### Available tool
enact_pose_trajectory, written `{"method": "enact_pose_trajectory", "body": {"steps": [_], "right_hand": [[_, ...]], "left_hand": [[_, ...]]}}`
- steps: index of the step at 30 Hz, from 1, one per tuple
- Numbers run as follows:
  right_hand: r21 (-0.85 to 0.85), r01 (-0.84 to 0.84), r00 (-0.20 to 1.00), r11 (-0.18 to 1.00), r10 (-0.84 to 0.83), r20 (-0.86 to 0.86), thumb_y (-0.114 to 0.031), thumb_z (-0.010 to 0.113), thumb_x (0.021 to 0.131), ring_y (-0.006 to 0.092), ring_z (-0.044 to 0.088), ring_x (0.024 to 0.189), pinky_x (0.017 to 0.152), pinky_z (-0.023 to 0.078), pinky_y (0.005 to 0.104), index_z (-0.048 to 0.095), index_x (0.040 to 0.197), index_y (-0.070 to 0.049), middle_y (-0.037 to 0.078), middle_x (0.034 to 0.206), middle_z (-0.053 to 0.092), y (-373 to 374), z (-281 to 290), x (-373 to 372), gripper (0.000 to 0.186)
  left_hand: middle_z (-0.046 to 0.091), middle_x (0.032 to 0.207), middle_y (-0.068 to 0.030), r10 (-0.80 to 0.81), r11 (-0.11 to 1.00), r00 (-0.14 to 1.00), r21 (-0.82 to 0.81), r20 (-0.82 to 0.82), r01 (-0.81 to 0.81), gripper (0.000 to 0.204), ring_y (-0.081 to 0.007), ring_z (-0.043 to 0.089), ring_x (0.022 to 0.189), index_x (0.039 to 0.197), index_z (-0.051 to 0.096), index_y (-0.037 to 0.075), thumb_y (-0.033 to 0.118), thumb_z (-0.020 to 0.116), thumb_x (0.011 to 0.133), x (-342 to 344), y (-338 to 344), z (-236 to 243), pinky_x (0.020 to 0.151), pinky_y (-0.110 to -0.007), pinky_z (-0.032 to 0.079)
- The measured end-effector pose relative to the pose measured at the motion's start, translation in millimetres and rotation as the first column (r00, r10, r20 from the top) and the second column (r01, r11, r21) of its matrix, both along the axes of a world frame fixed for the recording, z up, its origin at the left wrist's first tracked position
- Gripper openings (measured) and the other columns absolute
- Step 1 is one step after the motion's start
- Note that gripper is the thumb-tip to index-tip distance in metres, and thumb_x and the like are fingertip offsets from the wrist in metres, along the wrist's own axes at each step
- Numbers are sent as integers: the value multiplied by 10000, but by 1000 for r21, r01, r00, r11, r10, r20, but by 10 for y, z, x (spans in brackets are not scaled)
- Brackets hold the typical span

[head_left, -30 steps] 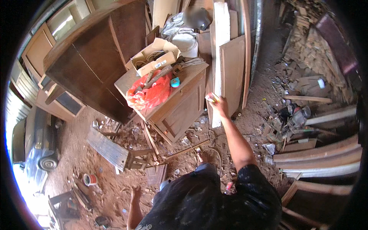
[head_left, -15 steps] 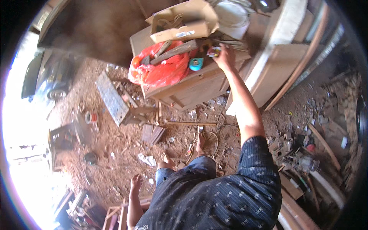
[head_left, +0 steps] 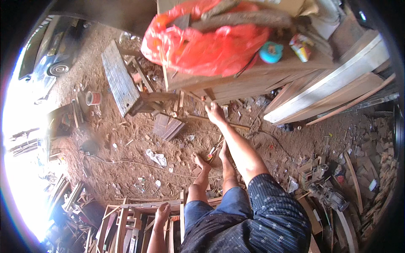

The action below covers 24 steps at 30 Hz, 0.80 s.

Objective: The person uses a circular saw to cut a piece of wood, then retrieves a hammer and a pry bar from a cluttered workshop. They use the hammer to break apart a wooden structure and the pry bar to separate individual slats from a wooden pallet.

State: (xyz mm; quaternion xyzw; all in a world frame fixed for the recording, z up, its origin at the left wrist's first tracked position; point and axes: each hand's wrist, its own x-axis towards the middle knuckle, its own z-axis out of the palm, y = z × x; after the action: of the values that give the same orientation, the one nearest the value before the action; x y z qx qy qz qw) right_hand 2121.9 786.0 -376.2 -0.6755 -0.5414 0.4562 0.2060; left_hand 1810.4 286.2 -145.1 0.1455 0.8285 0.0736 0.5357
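Observation:
My right hand (head_left: 215, 114) is low in front of the wooden cabinet (head_left: 236, 88), fingers curled closed. Whatever they hold, if anything, is hidden. A small red thing (head_left: 203, 98) shows on the cabinet front just beyond it. My left hand (head_left: 162, 213) hangs at my side, loosely open, over a slatted wooden frame (head_left: 143, 205). On the cabinet top lie a red plastic bag (head_left: 198, 52) with pieces of dark wood (head_left: 244, 20) on it, a turquoise tape measure (head_left: 271, 52) and a colourful small packet (head_left: 301, 47).
A weathered bench (head_left: 120, 78) stands left of the cabinet. Long boards (head_left: 329, 80) lean at its right. Cables (head_left: 126, 162) and scraps lie on the dirt floor near my bare feet. Machine parts (head_left: 327, 196) lie at right, and a car (head_left: 59, 55) stands far left.
My right hand has left the packet on the cabinet top and dropped to the cabinet's lower front. My view has shifted closer to the cabinet. My left hand is now over the wooden frame.

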Motion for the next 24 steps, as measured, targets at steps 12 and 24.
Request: {"method": "enact_pose_trajectory", "body": {"steps": [12,24], "right_hand": [[206,93,994,974,-102,36,-341,522,988,437,649,912,818,530,502,649,1010,-17,255,1010,668,-620,-343,-369,349],[-210,806,517,553,-831,-204,-314,494,1034,318,674,988,869,581,486,529,1273,13,203,1153,656,-3984,-461,2814,407]], "left_hand": [[678,1154,-106,40,999,994,-26,105,-37,471,-163,672,895,1359,565,40,329,639,994,-576,27,-1310,729,-285,536],[685,1143,-83,-141,989,981,-19,131,144,419,-167,669,893,1356,568,66,317,589,1022,-463,590,-1888,722,-300,525]]}}
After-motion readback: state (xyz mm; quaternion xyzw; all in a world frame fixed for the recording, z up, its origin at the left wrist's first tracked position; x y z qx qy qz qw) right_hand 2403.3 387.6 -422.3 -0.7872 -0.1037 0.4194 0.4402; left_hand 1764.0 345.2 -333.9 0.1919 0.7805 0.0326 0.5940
